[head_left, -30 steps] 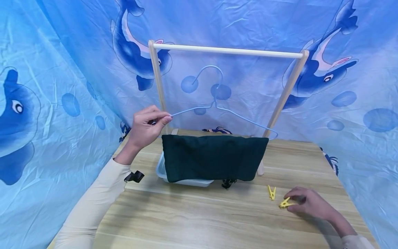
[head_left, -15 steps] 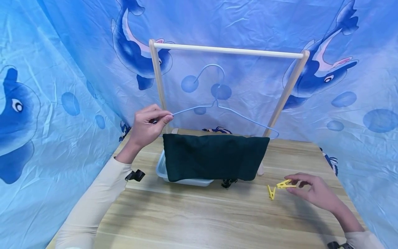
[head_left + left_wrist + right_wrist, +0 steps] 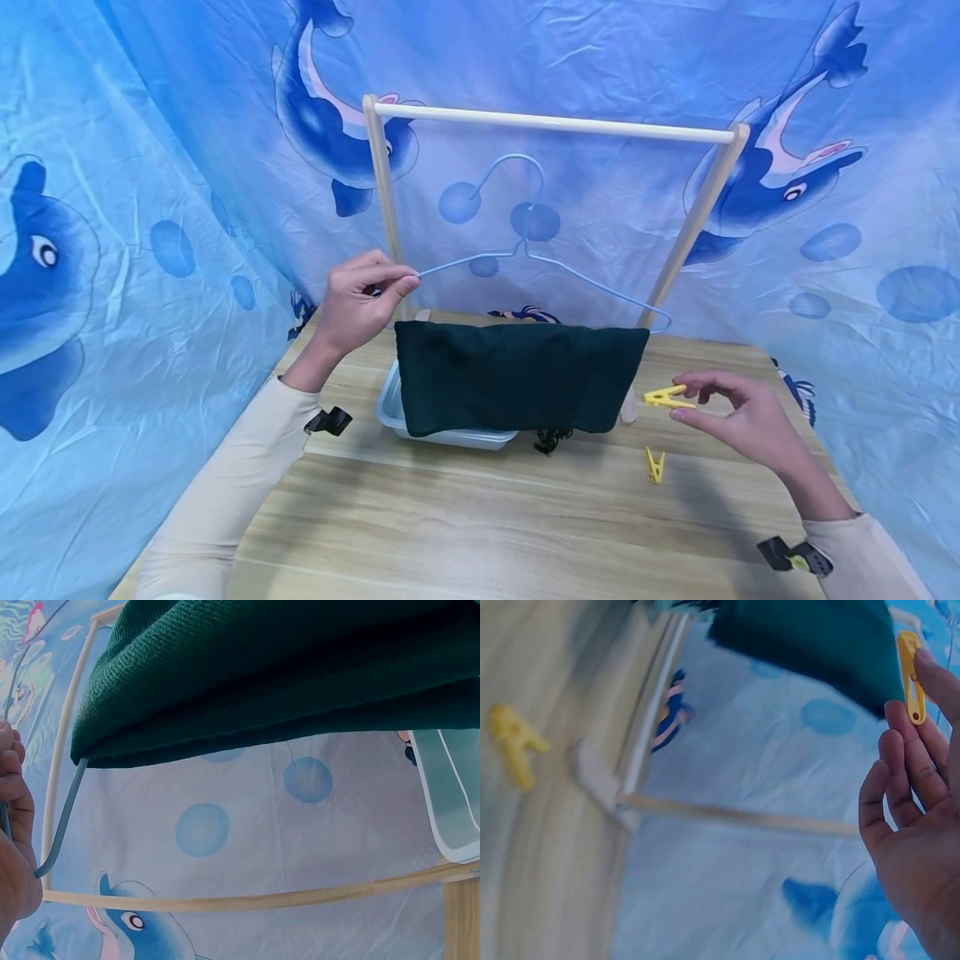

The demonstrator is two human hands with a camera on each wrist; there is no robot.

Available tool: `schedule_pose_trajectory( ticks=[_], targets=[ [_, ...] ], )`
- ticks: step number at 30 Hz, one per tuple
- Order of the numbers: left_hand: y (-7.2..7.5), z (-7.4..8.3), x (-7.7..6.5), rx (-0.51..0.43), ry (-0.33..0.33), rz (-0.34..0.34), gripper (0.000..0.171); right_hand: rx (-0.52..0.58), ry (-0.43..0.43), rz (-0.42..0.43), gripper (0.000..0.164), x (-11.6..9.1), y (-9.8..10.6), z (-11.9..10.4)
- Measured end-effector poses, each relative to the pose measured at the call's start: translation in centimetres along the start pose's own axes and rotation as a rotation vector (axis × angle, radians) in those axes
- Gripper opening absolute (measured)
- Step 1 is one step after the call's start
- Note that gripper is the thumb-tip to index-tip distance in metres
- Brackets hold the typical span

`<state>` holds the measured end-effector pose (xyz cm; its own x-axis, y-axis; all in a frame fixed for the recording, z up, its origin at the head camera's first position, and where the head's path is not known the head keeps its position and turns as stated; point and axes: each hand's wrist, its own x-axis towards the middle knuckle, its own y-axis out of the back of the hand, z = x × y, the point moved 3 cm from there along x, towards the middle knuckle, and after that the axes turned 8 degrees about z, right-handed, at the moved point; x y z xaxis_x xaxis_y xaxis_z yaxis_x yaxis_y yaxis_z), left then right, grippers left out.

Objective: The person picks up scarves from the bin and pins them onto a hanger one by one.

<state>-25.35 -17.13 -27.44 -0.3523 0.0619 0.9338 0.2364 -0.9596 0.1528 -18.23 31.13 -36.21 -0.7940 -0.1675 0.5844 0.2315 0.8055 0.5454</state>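
Right fingers raised 1 yellow clothespin.

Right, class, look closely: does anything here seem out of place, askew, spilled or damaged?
Nothing looks spilled or damaged. One oddity: the blue hanger, draped with green cloth, is held up by the left hand, its hook appearing below the white rail rather than over it.

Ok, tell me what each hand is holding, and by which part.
The left hand holds a thin light-blue hanger by its left sloping arm; the right hand pinches a yellow plastic V-shaped clothespin by its spread ends.
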Motion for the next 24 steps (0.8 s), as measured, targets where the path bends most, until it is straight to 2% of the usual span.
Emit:
schedule_pose_trajectory(
  ticks=[14,19,22,24],
  targets=[
    [-0.5,-0.1,0.1,0.006,-0.013,-0.004,0.016,0.108,0.232,-0.005,0.048,5.5,-2.7,-6.5],
    [-0.5,-0.4,0.1,0.013,-0.015,-0.020,0.002,0.137,0.227,-0.008,0.048,7.4,-3.9,-8.8],
    [-0.5,-0.5,0.1,0.022,-0.016,-0.036,0.013,0.153,0.197,0.004,0.045,8.5,-4.7,-10.0],
    [-0.6,-0.5,0.2,0.025,-0.015,-0.043,0.011,0.171,0.187,0.011,0.041,9.2,-5.4,-10.9]
  ],
)
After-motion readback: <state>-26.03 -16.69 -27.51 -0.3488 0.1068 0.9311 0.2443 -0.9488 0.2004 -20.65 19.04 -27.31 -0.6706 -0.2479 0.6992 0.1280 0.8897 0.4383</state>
